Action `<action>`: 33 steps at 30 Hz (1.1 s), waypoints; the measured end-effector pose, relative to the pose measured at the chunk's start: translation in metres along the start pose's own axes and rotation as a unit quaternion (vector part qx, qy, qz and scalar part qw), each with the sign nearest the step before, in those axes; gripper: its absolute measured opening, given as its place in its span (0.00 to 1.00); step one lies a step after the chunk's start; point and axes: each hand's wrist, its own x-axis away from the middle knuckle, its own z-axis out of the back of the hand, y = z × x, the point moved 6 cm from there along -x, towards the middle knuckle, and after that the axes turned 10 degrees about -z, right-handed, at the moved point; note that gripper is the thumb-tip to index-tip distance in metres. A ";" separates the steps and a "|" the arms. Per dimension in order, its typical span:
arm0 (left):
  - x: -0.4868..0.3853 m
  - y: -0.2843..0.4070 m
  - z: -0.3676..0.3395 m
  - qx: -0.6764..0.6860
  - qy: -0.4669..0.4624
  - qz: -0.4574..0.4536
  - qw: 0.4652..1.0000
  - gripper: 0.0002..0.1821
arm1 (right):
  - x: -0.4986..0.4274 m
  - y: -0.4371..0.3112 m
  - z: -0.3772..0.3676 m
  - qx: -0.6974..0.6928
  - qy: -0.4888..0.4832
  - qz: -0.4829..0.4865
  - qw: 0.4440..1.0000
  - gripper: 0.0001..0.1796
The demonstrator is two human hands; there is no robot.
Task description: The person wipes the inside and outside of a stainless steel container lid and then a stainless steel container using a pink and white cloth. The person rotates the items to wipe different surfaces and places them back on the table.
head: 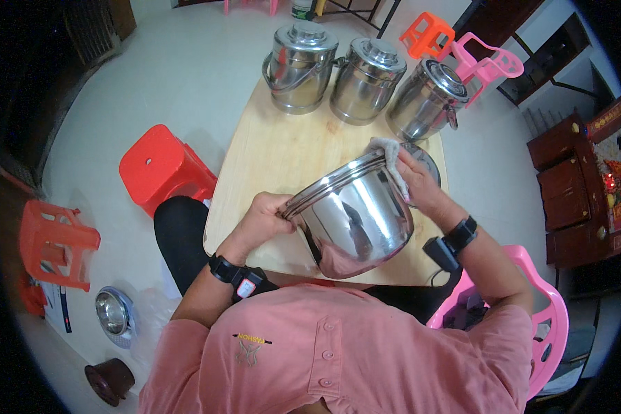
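A shiny stainless steel pot (359, 222) is held tilted above the near part of a light wooden table (300, 155), its mouth facing away from me. My left hand (266, 217) grips the rim at its left side. With my right hand (416, 181) I press a grey cloth (390, 155) against the rim's right side. Partly hidden behind that hand lies a round metal lid (423, 160). Along the far end of the table stand three lidded steel containers, the left one (300, 72), the middle one (367, 85) and the right one (427, 101).
A red plastic stool (152, 165) stands left of the table, an orange-red one (57, 243) farther left. A metal bowl (112, 312) and a dark brown pot (108, 380) are on the floor at lower left. Pink chairs, one at right (553, 310), and a wooden cabinet (569, 191) stand about.
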 end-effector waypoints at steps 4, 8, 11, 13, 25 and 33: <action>0.002 -0.001 -0.007 0.032 0.021 -0.003 0.999 0.16 | 0.009 0.011 0.005 0.037 0.133 -0.024 0.990 0.20; 0.003 0.002 -0.013 0.002 0.042 0.012 0.999 0.14 | 0.023 -0.010 0.008 0.182 0.176 -0.064 0.965 0.18; 0.005 0.008 -0.020 -0.011 0.041 0.004 0.999 0.13 | 0.032 -0.020 0.001 0.115 0.138 -0.081 0.980 0.18; 0.007 0.012 -0.022 -0.043 0.048 0.007 0.998 0.13 | 0.036 -0.026 -0.006 0.093 0.125 -0.051 0.986 0.18; 0.013 0.011 -0.030 -0.072 0.092 0.050 0.992 0.11 | 0.087 -0.065 -0.042 0.226 0.233 0.257 0.910 0.14; 0.014 0.004 -0.033 -0.031 0.099 0.021 0.994 0.12 | 0.043 -0.025 0.009 0.220 0.258 0.053 0.939 0.10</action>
